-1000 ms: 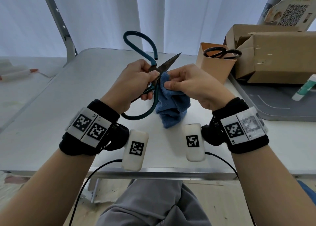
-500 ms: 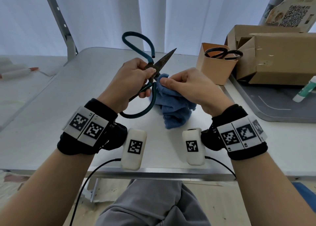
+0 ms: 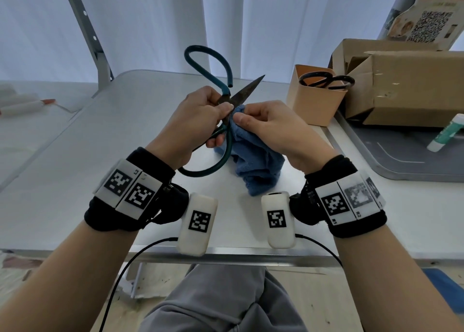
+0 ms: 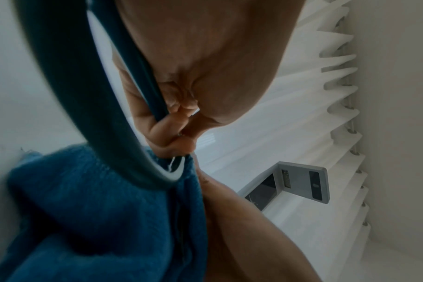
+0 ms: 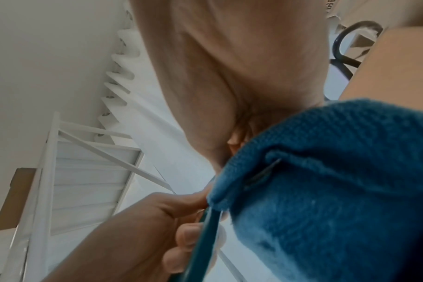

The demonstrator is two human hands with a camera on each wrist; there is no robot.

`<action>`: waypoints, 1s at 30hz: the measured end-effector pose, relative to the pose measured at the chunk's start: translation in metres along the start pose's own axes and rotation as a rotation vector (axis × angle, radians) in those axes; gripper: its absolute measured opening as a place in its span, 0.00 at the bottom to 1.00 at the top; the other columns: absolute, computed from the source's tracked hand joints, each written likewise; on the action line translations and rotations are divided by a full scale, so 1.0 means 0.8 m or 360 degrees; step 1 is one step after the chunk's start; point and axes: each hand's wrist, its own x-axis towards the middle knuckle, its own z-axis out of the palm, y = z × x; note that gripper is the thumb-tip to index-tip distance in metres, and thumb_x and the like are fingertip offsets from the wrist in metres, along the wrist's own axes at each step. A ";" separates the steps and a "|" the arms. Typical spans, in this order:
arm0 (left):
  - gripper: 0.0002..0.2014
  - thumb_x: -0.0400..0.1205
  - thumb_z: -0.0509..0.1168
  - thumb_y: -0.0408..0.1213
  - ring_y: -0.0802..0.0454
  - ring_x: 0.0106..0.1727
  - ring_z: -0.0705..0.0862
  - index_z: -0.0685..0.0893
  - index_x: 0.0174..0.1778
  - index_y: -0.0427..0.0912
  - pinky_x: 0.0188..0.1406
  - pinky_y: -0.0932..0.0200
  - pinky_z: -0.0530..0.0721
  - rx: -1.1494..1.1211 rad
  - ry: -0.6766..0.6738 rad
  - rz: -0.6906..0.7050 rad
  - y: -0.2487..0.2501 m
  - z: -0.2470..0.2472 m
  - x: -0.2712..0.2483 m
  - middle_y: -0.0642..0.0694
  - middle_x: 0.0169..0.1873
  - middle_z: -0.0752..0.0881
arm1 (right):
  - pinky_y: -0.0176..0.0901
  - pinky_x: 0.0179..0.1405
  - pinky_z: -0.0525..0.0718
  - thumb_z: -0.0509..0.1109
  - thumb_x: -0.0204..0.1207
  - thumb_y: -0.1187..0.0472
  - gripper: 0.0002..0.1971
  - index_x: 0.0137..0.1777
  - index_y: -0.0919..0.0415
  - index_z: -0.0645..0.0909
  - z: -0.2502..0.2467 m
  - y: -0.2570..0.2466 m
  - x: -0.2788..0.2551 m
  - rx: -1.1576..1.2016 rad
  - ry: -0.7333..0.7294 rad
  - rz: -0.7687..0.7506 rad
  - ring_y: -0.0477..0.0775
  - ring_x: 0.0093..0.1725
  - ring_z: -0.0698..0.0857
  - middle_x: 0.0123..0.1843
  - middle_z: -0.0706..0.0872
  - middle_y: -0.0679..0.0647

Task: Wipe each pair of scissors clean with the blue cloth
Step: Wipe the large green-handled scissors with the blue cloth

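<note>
While left hand (image 3: 193, 120) grips scissors (image 3: 227, 98) near pivot, right hand (image 3: 273, 130) pinches cloth (image 3: 253, 171) round blade; wiping underway. Next: draw cloth tipward.

Teal-handled scissors (image 3: 227, 153) with dark blades, a blue cloth (image 3: 253, 166), black-handled scissors (image 3: 326, 80) in a peach cup (image 3: 313, 105), a white tabletop (image 3: 75, 168).

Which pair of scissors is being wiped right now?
The teal-handled scissors, gripped by the left hand while the right hand presses the blue cloth against them. The black-handled scissors stand untouched in the orange cup.
</note>
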 end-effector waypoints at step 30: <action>0.05 0.85 0.68 0.33 0.57 0.28 0.85 0.82 0.43 0.40 0.32 0.58 0.88 0.0076 0.0057 0.0193 0.004 -0.014 0.007 0.45 0.31 0.86 | 0.62 0.63 0.86 0.67 0.86 0.55 0.13 0.53 0.63 0.89 -0.008 0.003 0.002 0.0230 -0.0137 0.0043 0.63 0.55 0.90 0.51 0.93 0.62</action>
